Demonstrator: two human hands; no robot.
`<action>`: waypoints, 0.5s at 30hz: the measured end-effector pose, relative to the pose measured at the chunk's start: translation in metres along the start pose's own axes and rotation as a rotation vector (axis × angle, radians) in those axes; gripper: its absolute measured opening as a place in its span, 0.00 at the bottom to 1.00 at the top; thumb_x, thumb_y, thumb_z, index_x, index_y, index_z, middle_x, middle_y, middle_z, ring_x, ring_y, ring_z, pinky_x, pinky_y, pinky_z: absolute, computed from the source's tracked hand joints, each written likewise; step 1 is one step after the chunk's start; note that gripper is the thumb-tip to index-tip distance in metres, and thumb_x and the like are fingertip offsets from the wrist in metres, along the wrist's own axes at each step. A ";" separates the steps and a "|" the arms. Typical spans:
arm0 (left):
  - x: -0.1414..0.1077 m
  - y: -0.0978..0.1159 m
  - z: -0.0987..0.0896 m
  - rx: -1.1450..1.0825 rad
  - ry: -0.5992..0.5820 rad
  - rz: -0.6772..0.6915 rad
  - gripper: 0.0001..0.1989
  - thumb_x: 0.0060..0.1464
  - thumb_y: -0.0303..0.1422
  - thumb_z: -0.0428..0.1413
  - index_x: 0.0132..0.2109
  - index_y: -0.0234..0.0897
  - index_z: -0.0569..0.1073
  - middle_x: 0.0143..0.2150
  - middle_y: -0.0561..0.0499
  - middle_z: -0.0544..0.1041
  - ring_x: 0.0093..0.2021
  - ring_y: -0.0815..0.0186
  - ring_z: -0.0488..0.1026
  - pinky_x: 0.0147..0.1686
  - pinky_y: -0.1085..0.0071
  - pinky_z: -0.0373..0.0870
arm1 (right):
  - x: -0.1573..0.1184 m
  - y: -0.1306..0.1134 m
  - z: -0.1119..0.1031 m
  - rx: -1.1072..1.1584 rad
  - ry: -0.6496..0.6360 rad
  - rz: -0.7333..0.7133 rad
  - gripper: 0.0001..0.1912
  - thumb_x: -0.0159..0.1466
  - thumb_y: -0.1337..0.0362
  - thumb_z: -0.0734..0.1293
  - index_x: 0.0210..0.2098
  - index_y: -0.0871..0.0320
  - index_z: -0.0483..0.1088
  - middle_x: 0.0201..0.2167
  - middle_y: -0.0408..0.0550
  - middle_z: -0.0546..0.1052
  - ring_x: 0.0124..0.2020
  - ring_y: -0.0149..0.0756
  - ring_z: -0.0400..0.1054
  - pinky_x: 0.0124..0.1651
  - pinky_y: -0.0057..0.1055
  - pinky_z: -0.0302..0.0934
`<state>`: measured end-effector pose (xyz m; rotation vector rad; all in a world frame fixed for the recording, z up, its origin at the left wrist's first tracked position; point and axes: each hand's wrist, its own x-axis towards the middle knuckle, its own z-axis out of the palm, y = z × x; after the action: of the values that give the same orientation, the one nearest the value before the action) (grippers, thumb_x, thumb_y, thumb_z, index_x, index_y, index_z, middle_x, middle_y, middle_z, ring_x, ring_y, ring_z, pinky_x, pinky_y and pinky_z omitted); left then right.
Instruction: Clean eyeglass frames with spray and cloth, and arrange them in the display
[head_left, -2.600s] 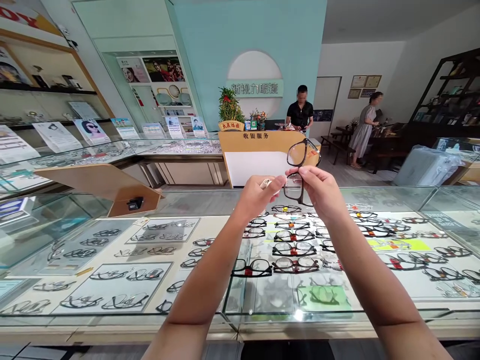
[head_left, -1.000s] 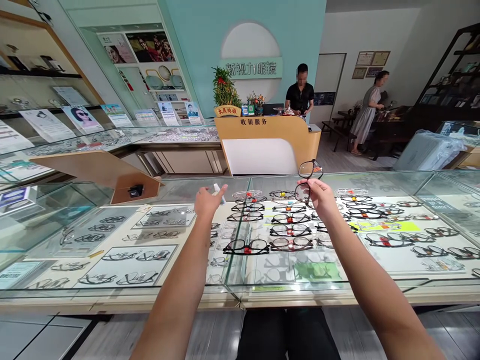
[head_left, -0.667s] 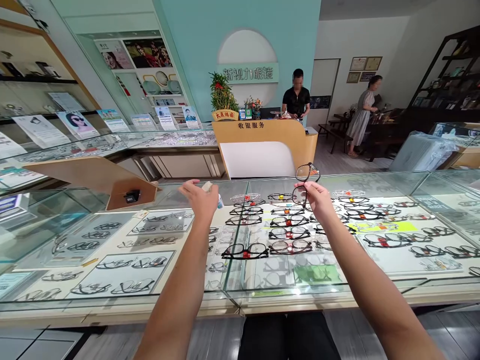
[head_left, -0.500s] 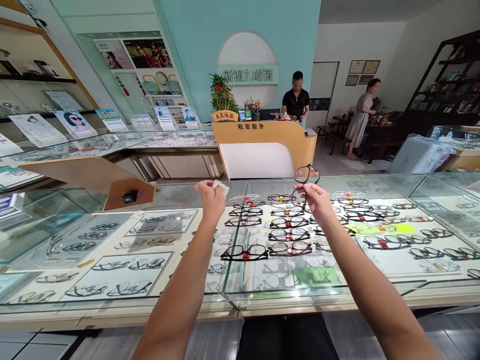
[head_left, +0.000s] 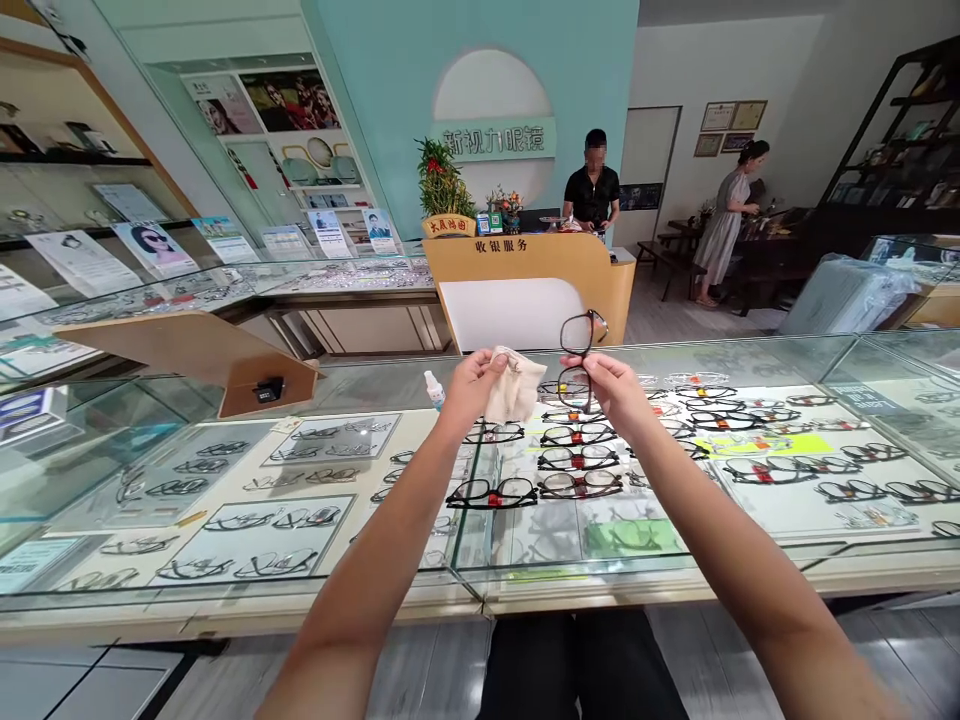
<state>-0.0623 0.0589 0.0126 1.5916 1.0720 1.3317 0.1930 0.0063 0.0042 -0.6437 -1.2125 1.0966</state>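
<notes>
Beige lens cloth (head_left: 516,386) bunches in the left hand (head_left: 471,388), fingers clenched, above a glass display counter (head_left: 675,578); just beside it, the right hand (head_left: 611,392) pinches black-framed eyeglasses (head_left: 577,350) by the lower rim, keeping them upright and clear of the glass.

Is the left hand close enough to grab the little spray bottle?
Probably yes: the left hand sits just beside the small spray bottle, with nothing between them, though it holds a cloth.

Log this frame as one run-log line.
left hand: holds pale cloth | right hand: holds dark-framed eyeglasses | nearby: small bottle on glass display counter
</notes>
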 end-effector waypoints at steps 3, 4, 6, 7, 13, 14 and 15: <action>0.006 0.034 0.019 -0.142 -0.114 0.030 0.37 0.49 0.69 0.68 0.43 0.39 0.77 0.33 0.51 0.80 0.30 0.65 0.74 0.31 0.71 0.69 | 0.020 -0.021 0.011 -0.005 -0.058 -0.086 0.17 0.64 0.43 0.80 0.40 0.49 0.87 0.49 0.47 0.89 0.59 0.46 0.79 0.66 0.42 0.66; 0.008 0.047 0.025 -0.184 -0.125 0.064 0.36 0.50 0.68 0.69 0.42 0.39 0.76 0.33 0.52 0.79 0.30 0.66 0.73 0.31 0.72 0.69 | 0.028 -0.029 0.015 -0.004 -0.066 -0.123 0.17 0.65 0.43 0.79 0.41 0.48 0.87 0.49 0.46 0.88 0.59 0.45 0.78 0.68 0.42 0.66; 0.011 0.071 0.036 -0.232 -0.100 0.146 0.35 0.52 0.67 0.69 0.41 0.38 0.76 0.33 0.53 0.78 0.30 0.68 0.72 0.31 0.73 0.67 | 0.043 -0.045 0.024 0.009 -0.072 -0.194 0.16 0.65 0.43 0.79 0.42 0.48 0.88 0.50 0.45 0.88 0.60 0.44 0.78 0.69 0.41 0.65; 0.012 0.081 0.042 -0.251 -0.080 0.179 0.34 0.53 0.66 0.69 0.42 0.38 0.76 0.33 0.52 0.79 0.31 0.68 0.72 0.32 0.73 0.67 | 0.050 -0.051 0.029 0.019 -0.074 -0.222 0.16 0.65 0.43 0.79 0.42 0.48 0.88 0.50 0.45 0.88 0.60 0.44 0.78 0.69 0.40 0.65; 0.002 0.104 0.060 -0.427 -0.172 0.144 0.32 0.52 0.59 0.74 0.47 0.36 0.80 0.37 0.48 0.83 0.38 0.61 0.80 0.37 0.69 0.72 | 0.060 -0.068 0.050 0.143 -0.061 -0.230 0.17 0.63 0.43 0.80 0.41 0.48 0.86 0.49 0.45 0.88 0.54 0.43 0.81 0.60 0.40 0.74; 0.000 0.104 0.061 -0.448 -0.209 0.123 0.32 0.52 0.59 0.75 0.46 0.35 0.81 0.36 0.48 0.83 0.38 0.61 0.80 0.38 0.69 0.73 | 0.058 -0.067 0.051 0.156 -0.065 -0.214 0.18 0.63 0.43 0.81 0.41 0.48 0.86 0.48 0.45 0.89 0.54 0.44 0.81 0.58 0.40 0.75; -0.003 0.104 0.060 -0.468 -0.241 0.103 0.31 0.51 0.58 0.75 0.45 0.35 0.81 0.35 0.48 0.83 0.38 0.61 0.80 0.38 0.69 0.73 | 0.057 -0.067 0.051 0.166 -0.068 -0.199 0.18 0.62 0.43 0.81 0.40 0.48 0.86 0.47 0.46 0.89 0.53 0.45 0.82 0.56 0.41 0.76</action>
<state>0.0090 0.0183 0.1001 1.4173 0.4911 1.3007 0.1642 0.0254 0.0999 -0.3534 -1.2014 1.0452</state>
